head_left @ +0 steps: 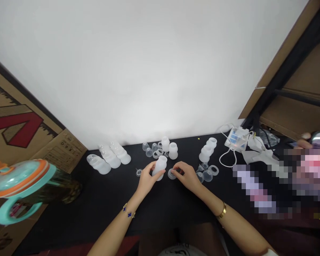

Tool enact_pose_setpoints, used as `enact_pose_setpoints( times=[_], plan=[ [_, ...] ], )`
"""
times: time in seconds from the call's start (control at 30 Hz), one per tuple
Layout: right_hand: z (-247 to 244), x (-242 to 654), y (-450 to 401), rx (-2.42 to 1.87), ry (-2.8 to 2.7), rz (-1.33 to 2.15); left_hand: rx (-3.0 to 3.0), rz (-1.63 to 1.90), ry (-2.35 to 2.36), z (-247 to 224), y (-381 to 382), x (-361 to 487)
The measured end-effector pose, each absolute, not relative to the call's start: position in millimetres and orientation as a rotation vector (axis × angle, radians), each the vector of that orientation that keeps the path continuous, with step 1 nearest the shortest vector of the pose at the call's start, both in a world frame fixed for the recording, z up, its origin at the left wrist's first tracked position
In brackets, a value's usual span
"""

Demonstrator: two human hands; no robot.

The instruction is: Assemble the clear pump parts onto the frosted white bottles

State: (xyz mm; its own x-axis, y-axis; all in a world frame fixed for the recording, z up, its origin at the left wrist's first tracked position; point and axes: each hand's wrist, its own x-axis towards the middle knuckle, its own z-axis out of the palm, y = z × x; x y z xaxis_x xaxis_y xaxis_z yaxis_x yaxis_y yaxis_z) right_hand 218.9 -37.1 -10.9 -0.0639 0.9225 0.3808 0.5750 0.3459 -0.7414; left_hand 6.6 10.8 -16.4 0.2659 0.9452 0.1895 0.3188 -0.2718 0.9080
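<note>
A small frosted-white baby bottle [160, 167], without a top, is held upright by my left hand [148, 176], fingers wrapped round its side. Beside it my right hand [186, 174] pinches a translucent round bottle part [172, 173] low over the black table; whether it is a ring or a nipple I cannot tell. Left of my left hand lies a small clear ring-like piece [139, 172]. Behind my hands stand two open white bottles, one of them the nearer bottle [173, 151], with clear domed caps [149, 152] and translucent rings [158, 153] to their left.
Several capped bottles [110, 156] stand at the back left; open bottles [206, 153] and loose clear parts [208, 175] are at the right. A white power strip [236, 138] with cables lies beyond. A teal-lidded jug [24, 177] is near left. Another person's hand [304, 141] shows far right.
</note>
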Motion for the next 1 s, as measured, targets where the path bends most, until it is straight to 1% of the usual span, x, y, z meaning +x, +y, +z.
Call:
enact_pose_setpoints(
  times=[1.0],
  plan=[
    [-5.7, 217.3, -40.5, -1.310, -1.578, 0.495, 1.896, 1.002, 1.178, -21.7, 11.4, 6.2]
  ],
)
